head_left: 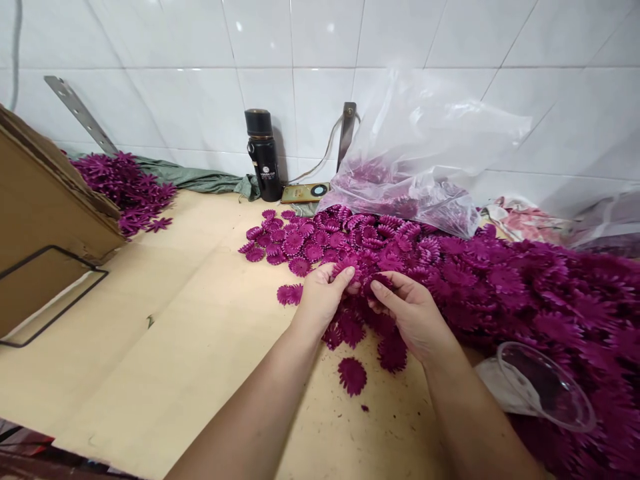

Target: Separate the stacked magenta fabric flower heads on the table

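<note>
My left hand [325,293] pinches a purple petal disc [346,268] with a jagged fringe between thumb and fingers. Close beside it, my right hand [407,307] is closed on another, darker purple disc [379,281], its edge showing at the thumb tip. Under and around both hands lie many more such discs, some loose on the board below, among them a single disc [353,376] lying flat. Behind the hands spreads a heap of small curled purple discs [313,252]. To the right a large pile of purple petal discs [505,280] reaches the frame edge.
A clear plastic bag [425,147] with purple pieces stands at the wall. A black bottle [267,160] and a phone [305,193] are left of it. A cardboard box [55,193] and star-shaped purple pieces [125,193] lie left. A clear plastic cup [575,413] lies on the right pile.
</note>
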### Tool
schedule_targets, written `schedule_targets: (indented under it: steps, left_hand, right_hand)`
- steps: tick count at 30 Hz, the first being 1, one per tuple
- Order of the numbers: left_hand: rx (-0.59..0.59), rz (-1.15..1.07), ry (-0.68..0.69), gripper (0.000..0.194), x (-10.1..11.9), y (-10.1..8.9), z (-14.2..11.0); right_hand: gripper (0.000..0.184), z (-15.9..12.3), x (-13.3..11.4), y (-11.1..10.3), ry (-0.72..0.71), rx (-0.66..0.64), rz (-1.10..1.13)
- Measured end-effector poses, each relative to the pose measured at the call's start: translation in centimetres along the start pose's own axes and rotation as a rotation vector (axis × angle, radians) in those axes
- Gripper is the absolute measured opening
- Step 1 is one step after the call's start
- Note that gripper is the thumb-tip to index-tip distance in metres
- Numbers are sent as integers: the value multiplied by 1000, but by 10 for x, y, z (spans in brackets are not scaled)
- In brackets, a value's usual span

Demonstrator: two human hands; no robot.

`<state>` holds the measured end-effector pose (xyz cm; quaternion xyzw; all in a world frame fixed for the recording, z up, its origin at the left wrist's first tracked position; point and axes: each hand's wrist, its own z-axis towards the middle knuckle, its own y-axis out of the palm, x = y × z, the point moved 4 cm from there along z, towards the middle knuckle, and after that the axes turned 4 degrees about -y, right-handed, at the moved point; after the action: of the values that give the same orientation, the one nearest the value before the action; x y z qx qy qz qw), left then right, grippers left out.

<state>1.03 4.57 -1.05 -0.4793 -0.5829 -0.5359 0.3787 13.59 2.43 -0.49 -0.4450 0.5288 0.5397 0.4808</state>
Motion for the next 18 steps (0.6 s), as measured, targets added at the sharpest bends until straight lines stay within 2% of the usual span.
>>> schedule_targets:
  steps: [3, 6, 11, 14, 16, 18]
  left_hand:
    - [24, 143, 63, 24, 1, -1, -1]
    - [126, 324, 184, 22, 1, -3, -2]
    - [262, 539, 570, 24, 12, -5, -10]
    - [240, 590, 712, 16, 20, -1, -19]
    - [170, 606, 723, 11, 21, 4, -22]
    - [85, 603, 678, 10, 19, 9, -23]
  right_hand:
    - [39, 0, 0, 0, 8, 1, -3]
    - [40, 1, -1, -3, -48, 21, -70]
    - [46, 2, 1, -8, -114, 76, -187]
    - [47, 4, 4, -10, -115, 109, -208]
    - [48, 5, 5, -11, -116, 115, -196]
    - [46, 5, 7, -11, -117, 106, -171]
